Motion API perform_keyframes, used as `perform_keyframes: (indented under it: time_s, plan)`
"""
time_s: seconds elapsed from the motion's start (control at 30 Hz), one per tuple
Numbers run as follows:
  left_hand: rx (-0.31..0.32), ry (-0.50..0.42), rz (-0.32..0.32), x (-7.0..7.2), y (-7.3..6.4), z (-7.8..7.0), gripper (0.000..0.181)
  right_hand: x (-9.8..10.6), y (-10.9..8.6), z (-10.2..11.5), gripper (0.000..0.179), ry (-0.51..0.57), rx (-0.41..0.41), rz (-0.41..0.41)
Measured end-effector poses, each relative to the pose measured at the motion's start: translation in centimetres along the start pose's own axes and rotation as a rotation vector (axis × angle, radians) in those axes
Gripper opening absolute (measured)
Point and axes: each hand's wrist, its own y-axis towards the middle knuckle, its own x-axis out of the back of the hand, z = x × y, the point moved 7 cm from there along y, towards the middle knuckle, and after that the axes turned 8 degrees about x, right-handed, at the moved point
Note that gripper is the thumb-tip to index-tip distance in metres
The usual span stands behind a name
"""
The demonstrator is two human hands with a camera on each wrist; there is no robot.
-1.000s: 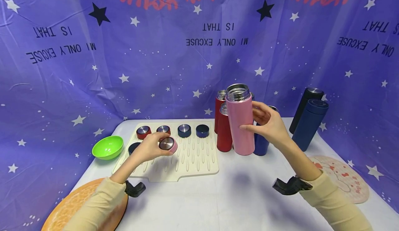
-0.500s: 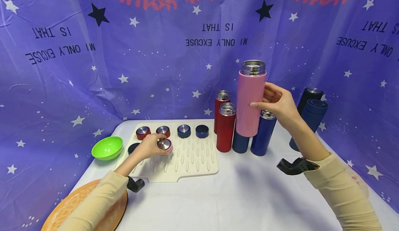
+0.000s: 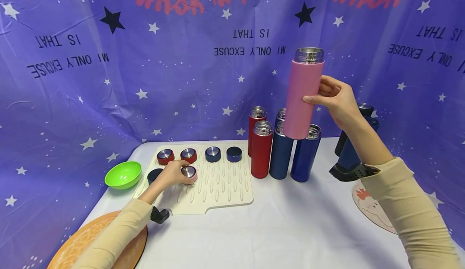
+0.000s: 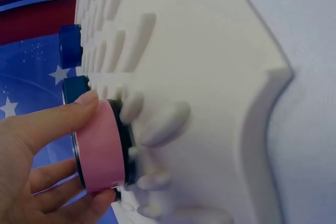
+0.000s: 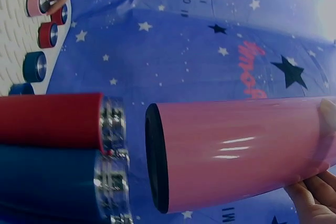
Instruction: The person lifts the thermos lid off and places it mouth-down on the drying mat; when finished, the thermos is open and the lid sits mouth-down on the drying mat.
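Observation:
My left hand pinches a pink bottle lid with a steel top, right at the surface of the cream drying mat. In my right hand is an uncapped pink thermos bottle, gripped from its right side and held upright above the other bottles. Its bare steel neck faces up, and its dark base shows in the right wrist view. Two red lids, a teal lid and a blue lid line the mat's back. A dark lid is partly hidden by my left hand.
Uncapped red bottles and blue bottles stand right of the mat. Behind my right arm are a capped navy bottle and a black one. A green bowl, an orange round mat and a pink round mat lie around.
My right hand has lifted the pink thermos bottle up and to the right, over the standing bottles. My left hand has brought the pink lid slightly left and down to the mat.

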Motion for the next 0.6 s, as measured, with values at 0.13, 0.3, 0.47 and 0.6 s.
perform_keyframes:
  time_s: [0.13, 0.3, 0.47, 0.6]
  plan:
    - [0.041, -0.012, 0.01, 0.0, 0.0, 0.4, 0.058, 0.5, 1.0, 0.8, 0.051, 0.04, 0.039, -0.019]
    - [0.044, -0.018, 0.019, 0.0, 0.0, 0.4, 0.06, 1.1, 1.7, 1.4, 0.05, 0.076, 0.062, -0.043]
    - [0.035, -0.024, 0.032, -0.2, -0.1, 0.7, 0.069, 1.8, 2.0, 1.3, 0.05, 0.1, 0.053, -0.087]
    - [0.029, -0.034, 0.033, 0.0, -0.4, 0.6, 0.074, 2.2, 2.3, 1.2, 0.052, 0.102, 0.047, -0.116]
